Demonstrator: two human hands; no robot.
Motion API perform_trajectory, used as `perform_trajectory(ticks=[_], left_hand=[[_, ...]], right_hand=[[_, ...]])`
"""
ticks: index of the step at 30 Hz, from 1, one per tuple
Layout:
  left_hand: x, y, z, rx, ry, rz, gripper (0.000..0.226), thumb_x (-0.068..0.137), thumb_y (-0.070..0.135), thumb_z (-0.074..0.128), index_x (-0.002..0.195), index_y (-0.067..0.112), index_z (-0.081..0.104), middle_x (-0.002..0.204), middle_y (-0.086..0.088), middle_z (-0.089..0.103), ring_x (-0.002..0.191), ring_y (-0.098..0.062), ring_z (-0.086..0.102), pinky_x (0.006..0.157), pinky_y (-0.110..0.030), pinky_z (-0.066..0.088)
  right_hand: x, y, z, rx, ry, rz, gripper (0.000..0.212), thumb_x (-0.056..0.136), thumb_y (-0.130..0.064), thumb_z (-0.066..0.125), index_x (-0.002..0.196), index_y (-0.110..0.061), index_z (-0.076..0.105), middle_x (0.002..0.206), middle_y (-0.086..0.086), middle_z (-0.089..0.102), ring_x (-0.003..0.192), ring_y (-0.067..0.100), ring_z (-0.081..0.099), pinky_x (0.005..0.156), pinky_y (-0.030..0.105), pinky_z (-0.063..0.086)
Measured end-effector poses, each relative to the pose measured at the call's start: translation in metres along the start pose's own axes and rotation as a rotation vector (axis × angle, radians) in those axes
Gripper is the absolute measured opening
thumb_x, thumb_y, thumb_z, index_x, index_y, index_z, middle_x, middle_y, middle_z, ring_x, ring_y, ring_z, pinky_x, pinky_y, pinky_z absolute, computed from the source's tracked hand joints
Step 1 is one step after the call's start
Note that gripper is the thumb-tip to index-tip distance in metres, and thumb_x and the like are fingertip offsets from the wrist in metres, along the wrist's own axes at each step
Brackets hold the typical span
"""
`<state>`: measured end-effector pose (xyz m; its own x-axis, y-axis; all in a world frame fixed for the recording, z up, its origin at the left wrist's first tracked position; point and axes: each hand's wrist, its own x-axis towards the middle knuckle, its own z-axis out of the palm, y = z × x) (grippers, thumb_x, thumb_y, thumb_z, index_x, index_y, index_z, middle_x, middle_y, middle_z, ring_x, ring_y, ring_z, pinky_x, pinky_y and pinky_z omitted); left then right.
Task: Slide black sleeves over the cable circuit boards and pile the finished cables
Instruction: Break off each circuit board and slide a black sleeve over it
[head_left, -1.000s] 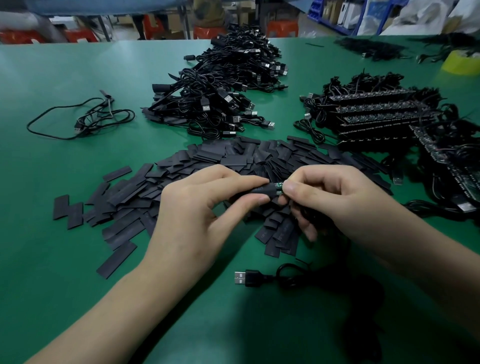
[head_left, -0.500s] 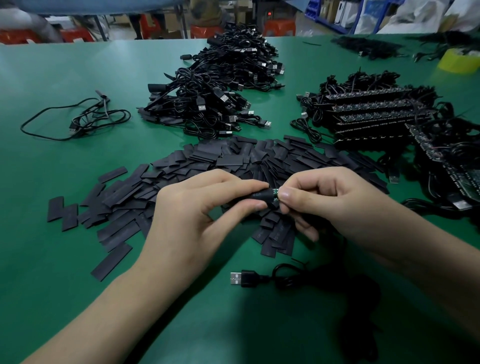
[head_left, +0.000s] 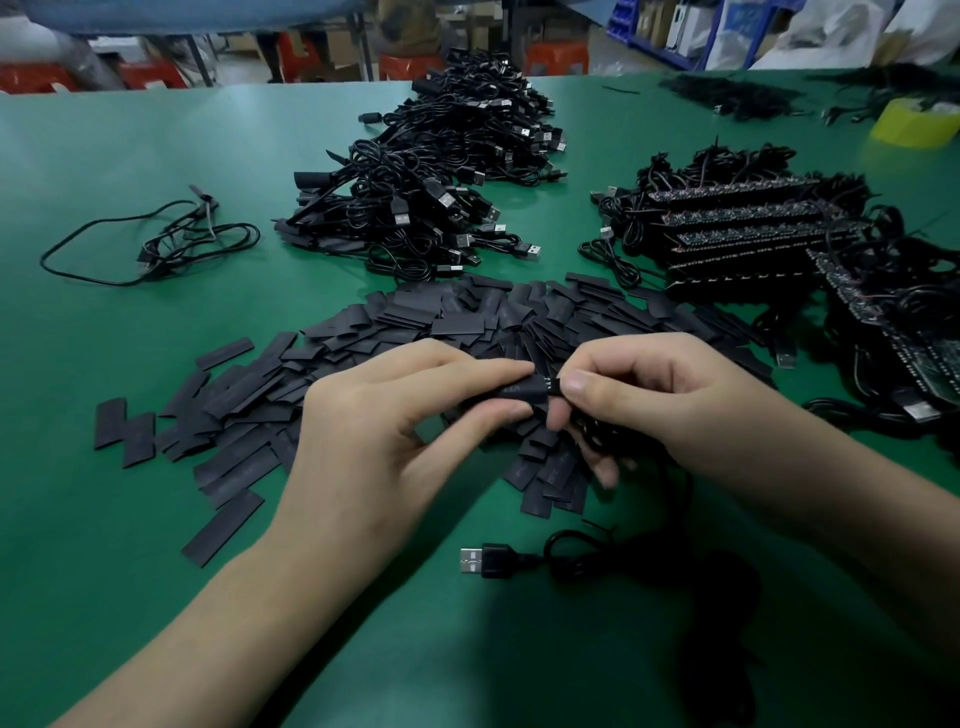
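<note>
My left hand (head_left: 384, 431) pinches a black sleeve (head_left: 524, 391) between thumb and forefinger, just above a heap of loose flat sleeves (head_left: 415, 332). My right hand (head_left: 654, 400) pinches the sleeve's right end, where the cable's circuit board sits; the board is hidden inside the sleeve. That cable's black wire runs down under my right hand to its USB plug (head_left: 480, 560), which lies on the green table (head_left: 104, 519). A pile of sleeved cables (head_left: 415, 208) lies at the back centre. Rows of unsleeved cables with bare boards (head_left: 753, 228) lie at the right.
A single loose cable (head_left: 156, 244) lies at the left. A yellow tape roll (head_left: 914, 122) stands at the far right back. More black parts (head_left: 727, 96) lie near the table's far edge. Red stools and shelves stand beyond the table.
The sleeve has slid right along the board: the green board end that showed between my fingertips is now covered. Both hands stay in the same place.
</note>
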<state>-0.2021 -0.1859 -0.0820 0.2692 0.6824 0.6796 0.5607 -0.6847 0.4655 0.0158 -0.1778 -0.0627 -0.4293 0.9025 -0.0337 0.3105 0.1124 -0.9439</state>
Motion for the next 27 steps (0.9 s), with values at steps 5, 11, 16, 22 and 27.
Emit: perform_trajectory(ticks=[5,11,16,22,27], left_hand=[[0.0,0.001,0.0,0.001,-0.011,0.015,0.022,0.087,0.023,0.076,0.107,0.015,0.078,0.092,0.002,0.074,0.085,-0.007,0.067,0.082,-0.016,0.05],[-0.001,-0.003,0.001,0.062,-0.021,0.084,0.023,0.088,0.023,0.076,0.109,0.015,0.078,0.091,0.001,0.072,0.082,-0.007,0.064,0.079,-0.015,0.049],[0.0,-0.006,0.0,0.07,-0.037,0.113,0.023,0.088,0.021,0.077,0.11,0.014,0.078,0.091,0.001,0.072,0.083,-0.01,0.066,0.078,-0.02,0.051],[0.002,0.001,-0.001,-0.158,0.157,-0.271,0.034,0.076,0.033,0.082,0.108,0.024,0.077,0.089,0.012,0.075,0.081,-0.006,0.072,0.081,-0.015,0.054],[0.001,0.005,0.002,-0.13,0.213,-0.294,0.014,0.081,0.025,0.081,0.094,0.021,0.079,0.09,0.018,0.075,0.079,0.004,0.07,0.078,-0.013,0.053]], right_hand=[[-0.001,0.0,0.003,0.003,-0.013,-0.016,0.029,0.097,-0.036,0.052,0.084,-0.018,0.071,0.061,0.003,0.064,0.057,0.015,0.062,0.063,0.029,0.046],[-0.001,0.0,0.001,0.005,-0.048,-0.002,0.029,0.102,-0.031,0.052,0.085,-0.019,0.072,0.06,0.003,0.064,0.057,0.013,0.06,0.06,0.02,0.045],[-0.002,-0.002,0.001,-0.01,-0.053,0.009,0.03,0.103,-0.031,0.052,0.085,-0.018,0.072,0.06,0.005,0.064,0.057,0.014,0.059,0.061,0.02,0.045],[-0.003,-0.002,0.011,-0.191,0.227,-0.148,0.024,0.103,-0.029,0.055,0.087,-0.026,0.072,0.072,-0.002,0.067,0.063,0.012,0.07,0.07,0.041,0.059],[-0.005,-0.002,0.016,-0.155,0.286,-0.186,0.023,0.102,-0.024,0.056,0.085,-0.023,0.072,0.075,0.005,0.069,0.068,0.014,0.073,0.072,0.038,0.059]])
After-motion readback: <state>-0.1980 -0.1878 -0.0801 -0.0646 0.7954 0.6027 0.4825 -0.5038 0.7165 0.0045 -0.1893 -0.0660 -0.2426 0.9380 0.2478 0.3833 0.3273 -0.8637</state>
